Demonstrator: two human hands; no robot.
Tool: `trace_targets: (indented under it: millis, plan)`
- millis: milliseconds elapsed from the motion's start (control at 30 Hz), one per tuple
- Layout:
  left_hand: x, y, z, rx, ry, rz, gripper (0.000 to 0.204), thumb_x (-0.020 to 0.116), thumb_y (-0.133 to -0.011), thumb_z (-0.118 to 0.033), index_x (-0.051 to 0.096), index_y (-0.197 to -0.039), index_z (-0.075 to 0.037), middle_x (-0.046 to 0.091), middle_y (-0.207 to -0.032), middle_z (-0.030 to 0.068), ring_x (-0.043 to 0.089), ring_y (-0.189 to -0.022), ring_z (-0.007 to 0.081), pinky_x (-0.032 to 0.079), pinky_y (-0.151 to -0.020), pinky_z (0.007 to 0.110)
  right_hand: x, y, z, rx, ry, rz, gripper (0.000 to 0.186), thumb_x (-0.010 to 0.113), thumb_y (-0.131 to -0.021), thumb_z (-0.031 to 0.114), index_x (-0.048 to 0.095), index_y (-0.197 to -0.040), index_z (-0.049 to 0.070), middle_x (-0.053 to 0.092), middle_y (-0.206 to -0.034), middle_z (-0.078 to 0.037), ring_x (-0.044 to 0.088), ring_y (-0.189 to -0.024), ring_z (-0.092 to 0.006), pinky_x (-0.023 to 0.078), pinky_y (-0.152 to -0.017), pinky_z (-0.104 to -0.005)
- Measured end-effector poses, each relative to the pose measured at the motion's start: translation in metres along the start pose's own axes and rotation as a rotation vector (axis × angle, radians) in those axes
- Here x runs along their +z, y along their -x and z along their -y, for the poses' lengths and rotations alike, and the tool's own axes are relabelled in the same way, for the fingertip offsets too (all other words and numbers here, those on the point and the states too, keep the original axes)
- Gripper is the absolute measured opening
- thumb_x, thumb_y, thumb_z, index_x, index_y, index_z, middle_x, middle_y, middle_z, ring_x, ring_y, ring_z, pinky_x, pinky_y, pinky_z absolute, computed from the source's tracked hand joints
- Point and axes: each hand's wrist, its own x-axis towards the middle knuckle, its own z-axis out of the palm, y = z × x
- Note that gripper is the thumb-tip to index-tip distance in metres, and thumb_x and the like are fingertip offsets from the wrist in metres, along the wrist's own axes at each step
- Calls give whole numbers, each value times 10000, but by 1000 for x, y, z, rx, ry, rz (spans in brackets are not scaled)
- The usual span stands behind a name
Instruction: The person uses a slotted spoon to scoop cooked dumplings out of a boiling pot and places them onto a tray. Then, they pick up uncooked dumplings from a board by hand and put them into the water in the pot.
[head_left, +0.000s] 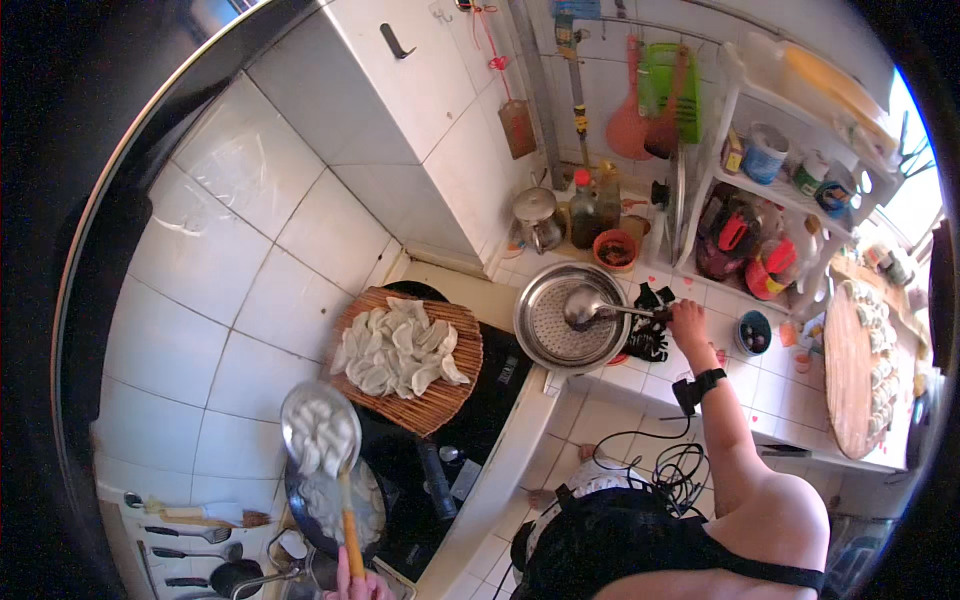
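My left hand [362, 586], at the lower edge, grips the wooden handle of a skimmer [350, 515]. Its round bowl carries several pale dumplings [322, 432] above the far side of a wok [378, 490], where more dumplings [335, 502] lie. Out to the right, my right hand [687, 322] is closed on the dark handle end of a metal ladle [587, 304]. The ladle's bowl rests over a perforated steel steamer insert [550, 340] in a round pan. Between the two hands, a slatted wooden board [455, 395] bears a heap of uncooked-looking dumplings [400, 348].
Bottles [583, 210], a metal pot [538, 215] and an orange bowl [614, 250] stand behind the steamer. A black plastic bag [652, 335] lies beside it. Right are a shelf rack [740, 90] and a round board [848, 380] with dumplings. Black cables [670, 480] lie below the counter.
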Motion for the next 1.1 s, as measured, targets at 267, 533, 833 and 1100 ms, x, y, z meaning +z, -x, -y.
trace_targets:
  millis: [267,533,833,1100]
  plan:
    - [112,-54,61,-182,-137,460,492,489,-967,-123,384,-1439,-33,426,-697,3,361,-494,54,262,-407,172,12,24,-22,-46,-373,-65,334,698,-828,199,537,-1084,58,522,-1077,-144,561,-951,-371,468,-791,-475]
    - [197,-106,152,-380,-378,682,546,496,-963,-101,326,-1481,-77,433,-709,-26,356,-529,40,289,-452,177,-17,95,-3,61,-649,-279,243,693,-817,81,543,-995,12,539,-982,-191,541,-893,-411,438,-740,-491]
    - [216,-140,233,876,-1024,682,545,473,-964,-103,298,-1479,-58,571,-882,157,602,-762,272,499,-641,381,-31,114,-2,171,-700,-154,260,690,-827,80,536,-1015,-13,484,-1066,-220,540,-921,-423,453,-771,-467]
    - [236,-87,173,410,-1353,573,566,466,-956,-68,277,-1490,-84,540,-1119,222,577,-984,406,487,-809,459,-20,107,0,129,-724,-225,230,679,-841,93,536,-993,-4,532,-997,-206,544,-904,-413,454,-767,-459]
